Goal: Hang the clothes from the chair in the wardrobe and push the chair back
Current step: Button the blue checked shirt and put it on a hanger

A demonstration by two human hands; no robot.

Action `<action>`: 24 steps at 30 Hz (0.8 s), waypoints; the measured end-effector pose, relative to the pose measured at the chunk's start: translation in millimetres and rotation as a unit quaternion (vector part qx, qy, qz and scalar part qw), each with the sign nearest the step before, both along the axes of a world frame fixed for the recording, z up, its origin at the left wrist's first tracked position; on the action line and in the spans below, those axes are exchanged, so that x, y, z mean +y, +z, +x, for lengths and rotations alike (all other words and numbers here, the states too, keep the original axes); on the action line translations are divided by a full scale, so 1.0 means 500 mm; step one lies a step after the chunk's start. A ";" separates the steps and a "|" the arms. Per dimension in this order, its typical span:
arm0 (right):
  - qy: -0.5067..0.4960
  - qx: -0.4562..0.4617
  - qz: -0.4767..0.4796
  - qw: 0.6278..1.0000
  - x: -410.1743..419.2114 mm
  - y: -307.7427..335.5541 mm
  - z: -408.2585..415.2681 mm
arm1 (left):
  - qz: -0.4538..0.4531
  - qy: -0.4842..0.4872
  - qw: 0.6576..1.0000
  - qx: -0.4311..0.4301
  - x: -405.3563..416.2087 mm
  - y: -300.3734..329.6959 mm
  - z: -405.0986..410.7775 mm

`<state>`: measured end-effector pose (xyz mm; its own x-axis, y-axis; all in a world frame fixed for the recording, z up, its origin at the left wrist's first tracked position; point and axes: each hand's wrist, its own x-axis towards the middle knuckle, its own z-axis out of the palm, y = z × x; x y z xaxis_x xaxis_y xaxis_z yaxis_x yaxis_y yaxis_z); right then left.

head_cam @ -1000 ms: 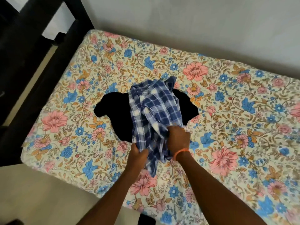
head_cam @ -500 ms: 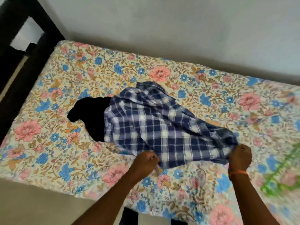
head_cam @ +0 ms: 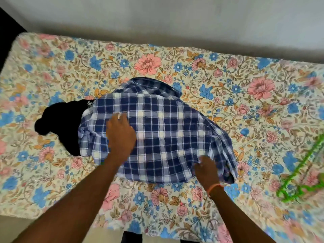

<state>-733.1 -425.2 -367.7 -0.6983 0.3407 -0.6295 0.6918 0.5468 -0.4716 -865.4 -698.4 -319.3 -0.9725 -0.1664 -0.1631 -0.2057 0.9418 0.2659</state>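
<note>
Head view: both hands [head_cam: 121,135] flat on shirt [head_cam: 168,130]

Soft, even daylight, no glare; faint shadow along the grey wall [head_cam: 175,18]. Motion blur smearing the green plastic hanger [head_cam: 301,172] at right; wide-angle bending at edges.

Matt woven cloth shirt [head_cam: 168,137]; matt cotton-like floral sheet [head_cam: 228,88].

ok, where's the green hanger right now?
Head view: the green hanger lies on the floral bedsheet at the far right edge, right of the plaid shirt.
</note>
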 end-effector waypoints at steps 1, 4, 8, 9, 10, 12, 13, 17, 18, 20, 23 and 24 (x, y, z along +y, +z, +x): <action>0.019 0.015 0.003 1.000 -0.011 0.003 -0.012 | -0.022 0.013 0.999 -0.019 -0.023 0.004 -0.040; -0.005 0.016 -0.008 1.000 -0.056 0.007 -0.072 | -0.071 0.021 0.992 -0.100 -0.101 -0.021 -0.128; -0.045 0.013 -0.078 0.996 -0.133 0.021 -0.175 | -0.156 -0.049 0.982 -0.100 -0.174 -0.061 -0.188; -0.049 0.006 -0.099 0.994 -0.148 0.022 -0.194 | -0.160 -0.080 0.981 -0.072 -0.184 -0.062 -0.200; -0.055 0.000 -0.115 0.992 -0.160 0.022 -0.209 | -0.156 -0.100 0.981 -0.050 -0.190 -0.058 -0.210; -0.066 0.018 -0.129 0.989 -0.191 0.034 -0.235 | -0.116 -0.110 0.987 -0.026 -0.193 -0.043 -0.225; -0.082 0.038 -0.138 0.986 -0.206 0.049 -0.247 | -0.067 -0.106 0.992 -0.013 -0.183 -0.026 -0.224; -0.182 0.010 -0.354 0.917 -0.241 0.114 -0.282 | 0.206 -0.123 0.968 -0.078 -0.051 0.059 -0.131; -0.192 0.005 -0.400 0.896 -0.238 0.126 -0.292 | 0.274 -0.148 0.941 -0.132 -0.006 0.084 -0.093; -0.183 0.020 -0.400 0.898 -0.220 0.154 -0.308 | 0.388 -0.180 0.873 -0.236 0.081 0.117 -0.014; -0.170 0.035 -0.296 0.939 -0.157 0.183 -0.306 | 0.478 -0.160 0.808 -0.306 0.153 0.147 0.055; -0.176 0.024 -0.288 0.941 -0.122 0.180 -0.294 | 0.474 -0.170 0.801 -0.322 0.161 0.146 0.059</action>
<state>-880.1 -486.1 -277.7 -0.6387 0.1679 -0.7509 0.7523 -0.0688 -0.6553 -835.9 -617.8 -246.2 -0.5985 0.5868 -0.5454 -0.3620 0.4092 0.8376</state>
